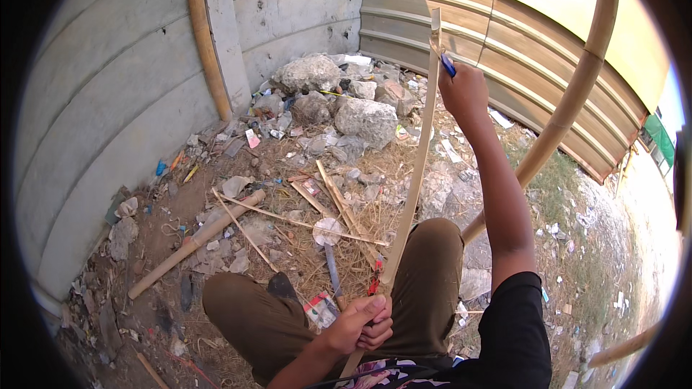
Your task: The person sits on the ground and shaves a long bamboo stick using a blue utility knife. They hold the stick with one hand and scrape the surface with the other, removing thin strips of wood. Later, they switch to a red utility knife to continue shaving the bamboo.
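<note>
The left hand (pixel 364 325) clamps the bamboo strip (pixel 416 176) at lower centre while the right hand (pixel 463 91) grips a blue tool (pixel 448 65), upper centre; excess force may split the strip.

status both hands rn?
Left hand: closed, holding the lower part of a long pale strip.
Right hand: closed, holding a blue tool, mostly hidden, near the strip's upper end.

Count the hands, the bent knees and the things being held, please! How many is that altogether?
Left hand and right hand: 2
Left knee and right knee: 2
Long pale strip: 1
Small blue tool: 1
Total: 6
</note>
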The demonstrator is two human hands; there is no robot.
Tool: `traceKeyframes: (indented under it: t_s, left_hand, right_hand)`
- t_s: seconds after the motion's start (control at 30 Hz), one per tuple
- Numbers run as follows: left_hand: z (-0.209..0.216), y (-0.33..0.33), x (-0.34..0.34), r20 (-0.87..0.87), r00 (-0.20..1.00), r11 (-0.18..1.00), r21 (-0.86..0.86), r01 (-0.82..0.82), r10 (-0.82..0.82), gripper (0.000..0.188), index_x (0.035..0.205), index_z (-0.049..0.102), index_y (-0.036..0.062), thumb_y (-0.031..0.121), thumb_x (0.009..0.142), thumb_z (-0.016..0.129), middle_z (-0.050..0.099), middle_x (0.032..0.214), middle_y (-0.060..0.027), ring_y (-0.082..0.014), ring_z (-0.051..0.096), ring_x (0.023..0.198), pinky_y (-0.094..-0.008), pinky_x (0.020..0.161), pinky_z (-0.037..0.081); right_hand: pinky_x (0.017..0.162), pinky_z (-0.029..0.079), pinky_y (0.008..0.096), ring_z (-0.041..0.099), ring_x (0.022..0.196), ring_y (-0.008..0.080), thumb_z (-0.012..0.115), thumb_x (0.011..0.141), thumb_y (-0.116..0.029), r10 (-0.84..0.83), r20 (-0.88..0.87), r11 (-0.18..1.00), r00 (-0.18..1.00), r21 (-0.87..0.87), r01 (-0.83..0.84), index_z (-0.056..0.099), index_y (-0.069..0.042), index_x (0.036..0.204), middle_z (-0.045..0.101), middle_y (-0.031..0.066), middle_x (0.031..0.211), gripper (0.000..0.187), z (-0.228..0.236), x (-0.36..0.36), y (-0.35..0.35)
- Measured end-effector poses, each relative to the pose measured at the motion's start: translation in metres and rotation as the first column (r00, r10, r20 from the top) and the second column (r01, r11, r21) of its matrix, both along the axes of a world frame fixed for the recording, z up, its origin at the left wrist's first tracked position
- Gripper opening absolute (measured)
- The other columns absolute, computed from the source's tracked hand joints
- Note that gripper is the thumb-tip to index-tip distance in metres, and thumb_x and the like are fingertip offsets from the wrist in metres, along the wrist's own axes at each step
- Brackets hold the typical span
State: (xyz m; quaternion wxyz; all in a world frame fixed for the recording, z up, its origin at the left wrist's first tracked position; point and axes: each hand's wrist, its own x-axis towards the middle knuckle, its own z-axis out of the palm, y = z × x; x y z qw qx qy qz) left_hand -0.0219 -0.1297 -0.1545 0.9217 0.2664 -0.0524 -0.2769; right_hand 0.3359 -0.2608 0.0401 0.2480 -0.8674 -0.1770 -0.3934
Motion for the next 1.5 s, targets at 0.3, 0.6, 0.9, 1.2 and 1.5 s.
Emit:
traceKeyframes:
  t_s: [0.3, 0.6, 0.9, 1.2, 1.5]
  left_hand:
    - [0.008, 0.011, 0.003, 0.045, 0.993, 0.994, 0.012, -0.113, 0.112, 0.041, 0.082, 0.038, 0.0104, 0.042, 0.108, 0.036, 0.026, 0.057, 0.0047, -0.0061, 0.025, 0.047, -0.0213, 0.038, 0.019]
    - [0.018, 0.018, 0.001, 0.091, 0.983, 0.987, 0.004, -0.161, 0.160, 0.041, 0.083, 0.039, 0.0095, 0.041, 0.108, 0.035, 0.026, 0.056, 0.0042, -0.0064, 0.026, 0.046, -0.0222, 0.038, 0.019]
    - [0.022, 0.017, -0.002, 0.097, 0.978, 0.982, 0.017, -0.186, 0.184, 0.042, 0.082, 0.039, 0.0102, 0.044, 0.107, 0.037, 0.027, 0.056, 0.0042, -0.0062, 0.026, 0.045, -0.0228, 0.038, 0.018]
    - [0.027, 0.018, -0.001, 0.087, 0.959, 0.960, 0.062, -0.274, 0.269, 0.043, 0.080, 0.037, 0.0111, 0.044, 0.108, 0.036, 0.024, 0.054, 0.0044, -0.0073, 0.024, 0.045, -0.0244, 0.039, 0.019]
    - [0.018, 0.000, -0.004, 0.060, 0.989, 0.987, 0.078, -0.143, 0.138, 0.041, 0.082, 0.039, 0.0104, 0.041, 0.109, 0.036, 0.026, 0.058, 0.0051, -0.0060, 0.025, 0.046, -0.0224, 0.040, 0.018]
  right_hand:
    - [0.059, 0.051, 0.0489, 0.063, 0.059, 0.0401, 0.060, 0.091, -0.030, 0.197, 0.052, 0.955, 0.979, -0.237, -0.179, 0.069, -0.006, 0.078, 0.062, 0.0194, 0.062, 0.029, -0.028, -0.058, 0.003]
    - [0.043, 0.042, 0.0409, 0.054, 0.043, 0.0291, 0.057, 0.096, -0.012, 0.516, -0.244, 0.850, 0.821, 0.032, -0.525, 0.055, -0.007, 0.068, 0.051, 0.0093, 0.053, 0.029, -0.162, -0.247, 0.010]
    - [0.043, 0.040, 0.0412, 0.050, 0.042, 0.0296, 0.055, 0.095, -0.007, 0.471, -0.061, 0.867, 0.880, -0.151, -0.475, 0.051, -0.005, 0.065, 0.047, 0.0099, 0.053, 0.031, -0.149, -0.225, 0.010]
    - [0.042, 0.040, 0.0405, 0.050, 0.041, 0.0290, 0.055, 0.096, -0.009, 0.407, -0.016, 0.907, 0.913, -0.115, -0.406, 0.048, -0.007, 0.061, 0.046, 0.0091, 0.050, 0.036, -0.126, -0.194, 0.035]
    - [0.050, 0.042, 0.0475, 0.056, 0.048, 0.0395, 0.052, 0.099, -0.025, 0.127, -0.078, 0.973, 0.989, 0.201, -0.109, 0.061, -0.001, 0.067, 0.055, 0.0198, 0.054, 0.040, -0.060, -0.097, 0.023]
